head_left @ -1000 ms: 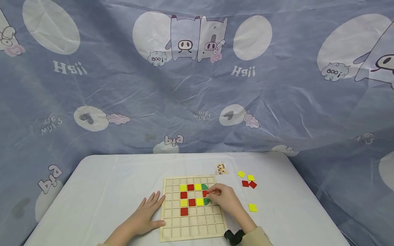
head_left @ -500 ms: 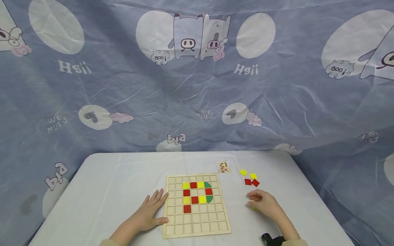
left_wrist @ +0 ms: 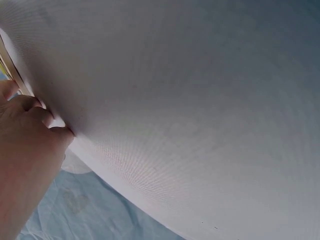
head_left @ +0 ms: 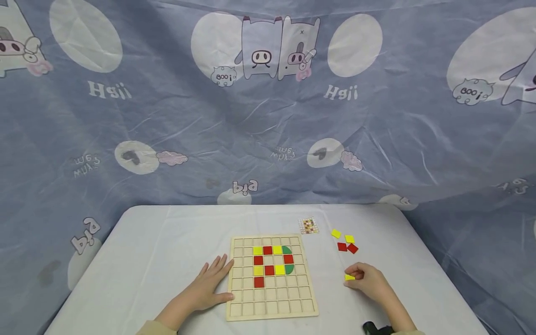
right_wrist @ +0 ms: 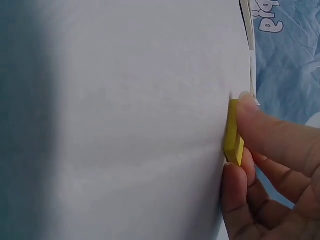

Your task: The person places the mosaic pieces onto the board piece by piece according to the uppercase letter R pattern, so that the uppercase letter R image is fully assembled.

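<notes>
A square wooden grid board [head_left: 272, 307] lies on the white table, with red and yellow square tiles and two green rounded tiles set in its cells in a P-like shape. My left hand [head_left: 206, 286] rests spread at the board's left edge, fingertips and thumb touching the rim. To the right of the board, my right hand [head_left: 370, 281] pinches a yellow square tile [right_wrist: 232, 132] between thumb and fingers, close over the tabletop. In the left wrist view the left hand's fingers [left_wrist: 30, 107] lie along the board's edge.
Beyond the right hand lie two yellow tiles [head_left: 349, 239] and two red tiles [head_left: 342, 247]. A small printed pattern card [head_left: 308, 225] sits behind the board's far right corner. A blue-grey printed curtain [head_left: 268, 116] hangs behind the table [head_left: 176, 242].
My right hand has left the red tile on the board's right side, moved right over the table and taken hold of a yellow tile there. The left hand has stayed at the board's edge.
</notes>
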Demonstrator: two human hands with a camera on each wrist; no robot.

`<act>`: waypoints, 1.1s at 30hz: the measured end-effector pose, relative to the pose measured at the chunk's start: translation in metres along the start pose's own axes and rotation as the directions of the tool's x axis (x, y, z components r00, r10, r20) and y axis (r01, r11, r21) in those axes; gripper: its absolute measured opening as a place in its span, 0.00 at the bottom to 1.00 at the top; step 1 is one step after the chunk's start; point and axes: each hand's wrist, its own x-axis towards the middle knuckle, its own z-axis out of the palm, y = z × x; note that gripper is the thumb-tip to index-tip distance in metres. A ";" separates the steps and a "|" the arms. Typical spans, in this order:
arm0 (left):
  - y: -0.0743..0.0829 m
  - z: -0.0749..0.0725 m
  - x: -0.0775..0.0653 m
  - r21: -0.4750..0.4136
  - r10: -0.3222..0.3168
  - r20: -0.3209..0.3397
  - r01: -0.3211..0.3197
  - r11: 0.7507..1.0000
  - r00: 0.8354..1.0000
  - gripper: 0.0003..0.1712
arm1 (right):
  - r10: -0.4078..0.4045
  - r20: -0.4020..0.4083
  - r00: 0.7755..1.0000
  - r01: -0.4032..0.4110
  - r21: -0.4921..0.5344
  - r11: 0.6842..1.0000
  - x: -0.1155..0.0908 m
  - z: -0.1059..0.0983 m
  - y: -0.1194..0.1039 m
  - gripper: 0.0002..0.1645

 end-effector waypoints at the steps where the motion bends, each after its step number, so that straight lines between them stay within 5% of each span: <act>1: 0.000 0.000 0.000 0.003 -0.001 0.000 0.001 1.000 1.000 0.54 | -0.006 0.000 1.000 0.006 -0.003 1.000 0.000 0.001 0.000 0.19; 9: 0.003 0.001 0.000 0.006 -0.033 0.005 0.033 0.999 0.999 0.55 | -0.003 -0.008 1.000 0.003 0.023 1.000 -0.005 0.005 -0.005 0.16; 15: 0.004 0.001 0.000 0.007 -0.032 0.005 0.032 0.999 0.999 0.55 | -0.049 -0.014 0.999 0.050 0.146 0.988 -0.011 0.016 -0.024 0.16; 20: 0.004 0.001 0.000 0.002 -0.037 0.006 0.037 0.999 0.999 0.55 | -0.122 0.056 0.991 0.103 0.264 0.959 -0.021 0.033 -0.052 0.15; 28: 0.001 0.003 0.001 0.018 -0.043 0.010 0.043 0.999 0.999 0.55 | -0.345 0.188 0.920 0.245 0.412 0.878 -0.031 0.064 -0.094 0.15; 33: 0.002 0.002 0.002 0.015 -0.044 0.007 0.044 0.999 0.999 0.55 | -0.396 0.213 0.893 0.279 0.427 0.860 -0.035 0.083 -0.113 0.14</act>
